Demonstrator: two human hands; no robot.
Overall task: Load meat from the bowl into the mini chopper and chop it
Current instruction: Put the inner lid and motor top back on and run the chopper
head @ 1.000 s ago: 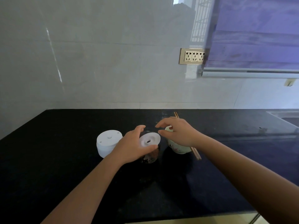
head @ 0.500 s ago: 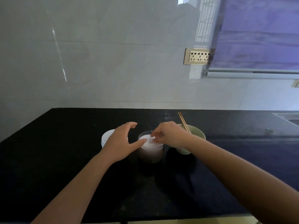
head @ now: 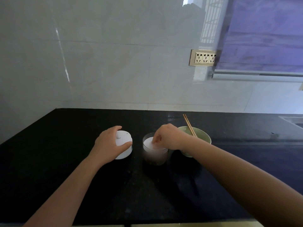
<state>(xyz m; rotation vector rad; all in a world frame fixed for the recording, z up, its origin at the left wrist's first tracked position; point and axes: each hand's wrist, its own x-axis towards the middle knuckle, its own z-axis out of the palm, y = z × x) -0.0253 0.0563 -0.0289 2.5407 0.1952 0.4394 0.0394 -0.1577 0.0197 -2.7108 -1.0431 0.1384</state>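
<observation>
The mini chopper's clear cup (head: 155, 157) stands on the black counter with dark meat at its bottom and a white inner lid (head: 150, 144) resting in its mouth. My right hand (head: 168, 136) pinches the right side of that lid with its fingertips. The white motor top (head: 124, 145) of the chopper sits to the left of the cup, and my left hand (head: 109, 144) is wrapped around it, thumb in front and fingers over the back. A pale green bowl (head: 202, 138) stands right of the cup, partly hidden behind my right wrist.
A pair of wooden chopsticks (head: 189, 125) lies across the green bowl. The black counter (head: 65, 161) ends at a tiled wall behind, with a socket strip (head: 203, 57) on it. A sink edge (head: 293, 119) shows at far right.
My left hand left the cup and moved left onto the white motor top. My right hand came down onto the inner lid, which now sits in the cup's mouth.
</observation>
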